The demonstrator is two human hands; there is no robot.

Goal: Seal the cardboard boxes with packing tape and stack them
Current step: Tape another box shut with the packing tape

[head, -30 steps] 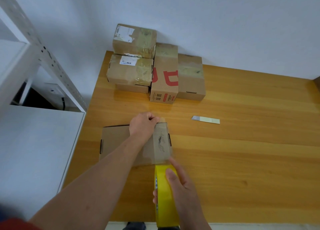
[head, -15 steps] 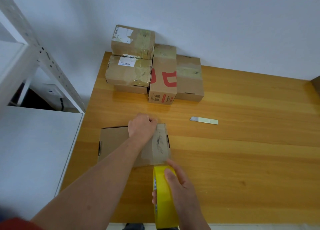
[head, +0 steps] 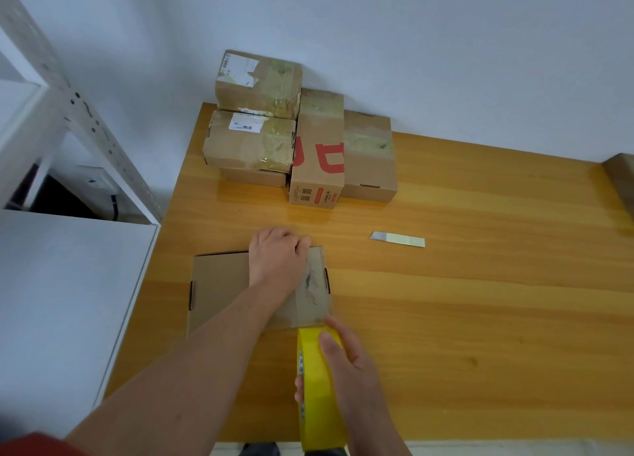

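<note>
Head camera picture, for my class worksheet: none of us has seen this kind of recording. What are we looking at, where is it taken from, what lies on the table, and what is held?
There is no machine here. The two grips are a person's bare hands, filmed by one camera worn on the head, looking forward and down. The left grip curls over the far edge of a flat cardboard box on the wooden table. The right grip holds a yellow tape roll at the box's near edge. A clear strip runs across the lid between them. At the back, taped boxes are stacked against the wall. A small blade-like tool lies alone to the right.
</note>
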